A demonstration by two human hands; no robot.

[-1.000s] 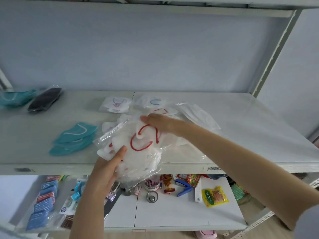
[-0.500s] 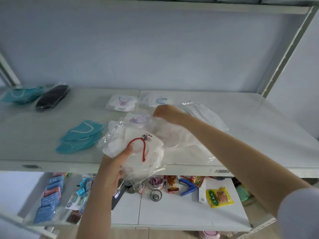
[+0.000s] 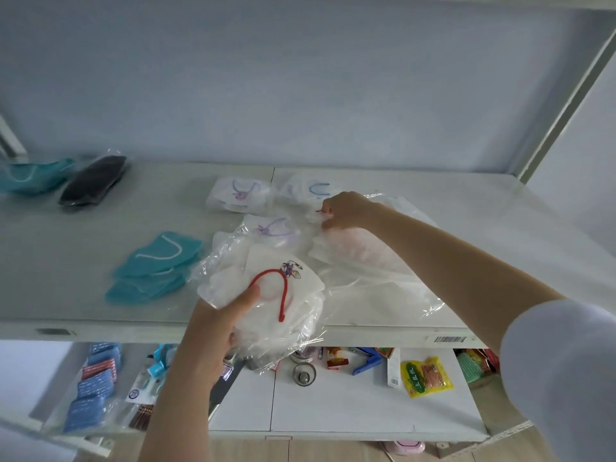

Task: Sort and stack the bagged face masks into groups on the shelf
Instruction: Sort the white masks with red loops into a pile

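**A:** Bagged masks, where are they?

**B:** On the shelf. They form a loose white pile from the middle toward the front edge, under the right forearm.

**A:** And the hands?

**B:** The left hand holds a white bundle with a red ear loop over the front edge. Its grip curls round the bundle, thumb on top. The right hand has its grip pinching a bag's edge at the pile's back.

**A:** Smaller groups?

**B:** A teal stack sits left of the bundle. A black mask lies just beside a teal mask at the back left corner. A purple-loop bag and a blue-loop bag lie near the back edge.
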